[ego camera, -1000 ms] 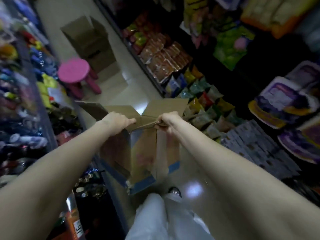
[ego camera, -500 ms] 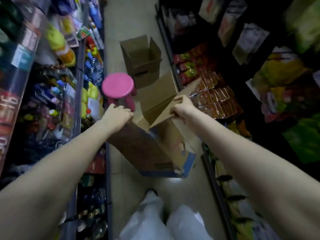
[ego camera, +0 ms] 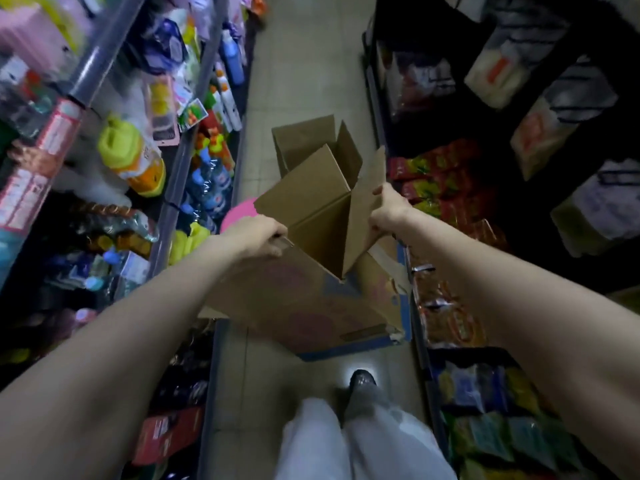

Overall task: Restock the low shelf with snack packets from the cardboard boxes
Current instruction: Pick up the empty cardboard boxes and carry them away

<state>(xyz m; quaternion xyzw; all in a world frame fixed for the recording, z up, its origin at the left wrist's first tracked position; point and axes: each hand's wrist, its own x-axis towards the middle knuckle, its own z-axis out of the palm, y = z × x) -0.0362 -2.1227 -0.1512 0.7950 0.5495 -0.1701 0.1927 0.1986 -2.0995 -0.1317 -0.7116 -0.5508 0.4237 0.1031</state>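
I hold an open cardboard box (ego camera: 304, 299) with a blue bottom edge in the air over the aisle, tilted with its mouth facing away from me. My left hand (ego camera: 258, 237) grips its left rim. My right hand (ego camera: 388, 211) grips the right flap. The inside that shows looks empty. A second open cardboard box (ego camera: 304, 140) stands on the floor farther down the aisle. Snack packets (ego camera: 446, 188) in red, yellow and orange fill the low shelf on the right, with more packets (ego camera: 491, 403) nearer me.
A pink stool (ego camera: 239, 211) peeks out behind the held box on the left. Shelves of bottles and household goods (ego camera: 145, 157) line the left side. Dark upper shelves with bags stand on the right. My legs in white trousers (ego camera: 349, 441) are on the tiled floor.
The box has risen and tilted further forward, its flaps spread wider. The view has swung to look straight down the aisle, and both hands have kept their grip.
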